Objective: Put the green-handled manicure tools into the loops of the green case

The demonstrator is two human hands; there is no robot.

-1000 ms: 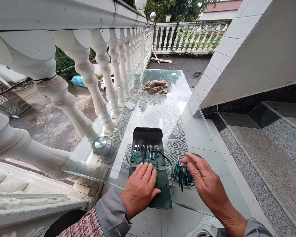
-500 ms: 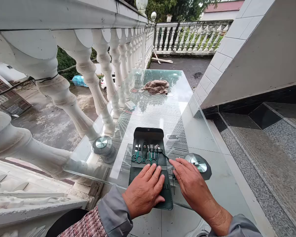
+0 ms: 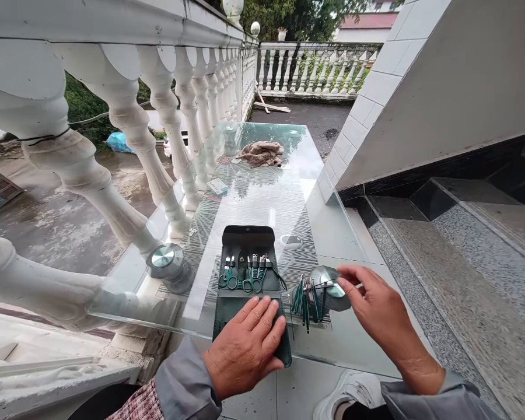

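A dark green tool case (image 3: 249, 236) lies unrolled on the glass table (image 3: 266, 192) near its front edge. Small scissors and clippers with green handles (image 3: 245, 274) sit in its loops. My left hand (image 3: 245, 347) lies flat and open on the lower half of the case, fingers together. To the right of the case is a loose pile of green-handled tools (image 3: 306, 297). My right hand (image 3: 376, 309) hovers just right of that pile, thumb and fingers pinched on a thin metal tool that points left over it.
Round metal table fittings sit at the left (image 3: 165, 256) and under the loose tools (image 3: 324, 277). A crumpled brown cloth (image 3: 260, 153) and a small box (image 3: 217, 186) lie farther back. A white balustrade (image 3: 126, 116) borders the left side, and a tiled wall (image 3: 420, 87) with steps the right.
My right hand went left to the case's right edge, then drew back right over the loose tools, pinching a thin tool. The left hand stayed on the case.
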